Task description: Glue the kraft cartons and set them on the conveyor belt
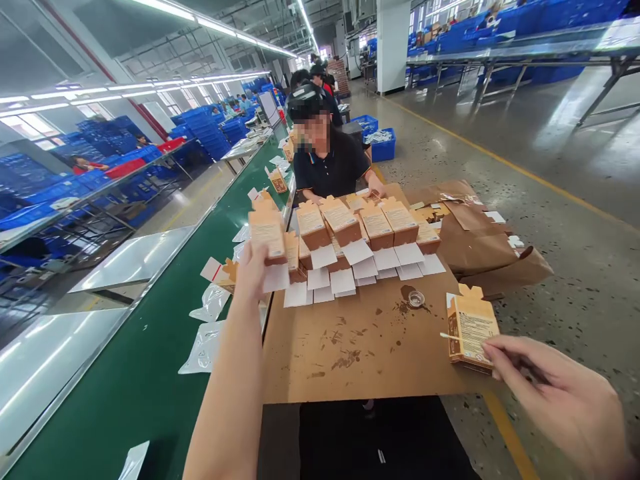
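Note:
My left hand reaches forward with its fingers closed on a small printed carton at the left end of the carton group. Its top flaps point upward, and part of it is hidden by my fingers. Between the thumb and fingers of my right hand is a thin cotton swab, its white tip pointing left. Just behind the swab a single carton stands at the board's right edge. More cartons crowd the far side of the board, their white flaps facing me.
A small clear dish sits on the stained cardboard. Left of it runs a green conveyor belt with several plastic pouches. Across from me sits a co-worker, hands behind the cartons. Brown paper lies to the right.

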Tool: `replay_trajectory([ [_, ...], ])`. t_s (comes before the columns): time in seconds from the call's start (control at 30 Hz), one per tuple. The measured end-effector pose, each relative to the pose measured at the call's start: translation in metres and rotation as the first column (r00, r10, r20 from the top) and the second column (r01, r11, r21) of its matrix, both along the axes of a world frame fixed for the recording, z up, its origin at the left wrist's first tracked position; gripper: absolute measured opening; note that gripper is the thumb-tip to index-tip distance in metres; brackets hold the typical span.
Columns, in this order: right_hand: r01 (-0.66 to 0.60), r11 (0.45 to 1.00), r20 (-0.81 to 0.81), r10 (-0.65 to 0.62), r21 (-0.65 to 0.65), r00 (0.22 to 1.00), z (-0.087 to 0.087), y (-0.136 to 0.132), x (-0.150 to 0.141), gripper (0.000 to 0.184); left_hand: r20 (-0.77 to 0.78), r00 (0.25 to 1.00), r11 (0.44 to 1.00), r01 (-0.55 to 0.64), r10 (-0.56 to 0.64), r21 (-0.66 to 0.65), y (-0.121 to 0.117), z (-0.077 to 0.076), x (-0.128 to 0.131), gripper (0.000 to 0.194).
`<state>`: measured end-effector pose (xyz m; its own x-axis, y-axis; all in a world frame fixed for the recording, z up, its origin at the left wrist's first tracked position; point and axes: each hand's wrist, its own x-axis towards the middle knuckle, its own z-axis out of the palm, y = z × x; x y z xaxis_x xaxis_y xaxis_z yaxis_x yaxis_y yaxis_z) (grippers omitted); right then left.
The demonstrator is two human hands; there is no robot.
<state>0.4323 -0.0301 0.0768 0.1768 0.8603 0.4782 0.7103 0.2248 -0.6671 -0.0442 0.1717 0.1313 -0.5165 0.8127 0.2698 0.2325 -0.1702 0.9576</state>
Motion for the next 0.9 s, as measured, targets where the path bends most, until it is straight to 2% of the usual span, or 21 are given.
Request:
replay_trajectory([
  [0.07,-0.050,0.997,0.082,0.044,0.062,0.996,0.010,0.024,-0.005,0.026,0.152,0.988,0.993,0.023,-0.040,0.112,-0.043,-0.003,-0.004,0.046],
  [0.13,-0.142,0.990,0.173,0.136,0.020,0.975,0.014,0.052,-0.011,0.028,0.271,0.954,0.986,0.091,-0.126,0.140,-0.089,-0.014,-0.005,0.054],
  [0.2,-0.216,0.972,0.264,0.234,-0.097,0.936,0.011,0.080,-0.016,0.029,0.370,0.918,0.989,0.139,-0.145,0.043,-0.129,-0.036,-0.001,0.062],
  [0.27,-0.240,0.945,0.332,0.304,-0.222,0.893,0.003,0.103,-0.020,0.030,0.445,0.888,0.980,0.175,-0.116,-0.095,-0.158,-0.067,0.008,0.071],
  [0.37,-0.227,0.907,0.398,0.367,-0.355,0.841,-0.009,0.126,-0.025,0.030,0.445,0.891,0.951,0.212,-0.094,-0.224,-0.178,-0.112,0.026,0.084],
  [0.47,-0.214,0.883,0.431,0.400,-0.417,0.809,-0.017,0.139,-0.025,0.032,0.382,0.917,0.937,0.229,-0.116,-0.264,-0.181,-0.137,0.041,0.088],
  [0.6,-0.217,0.875,0.425,0.411,-0.434,0.806,-0.015,0.140,-0.014,0.031,0.363,0.911,0.910,0.307,-0.196,-0.279,-0.178,-0.138,0.052,0.089],
  [0.7,-0.273,0.919,0.346,0.363,-0.284,0.865,-0.004,0.118,-0.015,0.025,0.361,0.915,0.923,0.283,-0.179,-0.261,-0.178,-0.133,0.056,0.089],
  [0.8,-0.344,0.930,0.193,0.364,-0.131,0.911,0.001,0.082,-0.044,0.024,0.366,0.912,0.914,0.297,-0.186,-0.276,-0.178,-0.129,0.056,0.086],
  [0.9,-0.499,0.856,0.022,0.506,-0.133,0.862,-0.012,0.052,-0.095,0.024,0.362,0.913,0.902,0.306,-0.188,-0.305,-0.180,-0.128,0.055,0.082],
])
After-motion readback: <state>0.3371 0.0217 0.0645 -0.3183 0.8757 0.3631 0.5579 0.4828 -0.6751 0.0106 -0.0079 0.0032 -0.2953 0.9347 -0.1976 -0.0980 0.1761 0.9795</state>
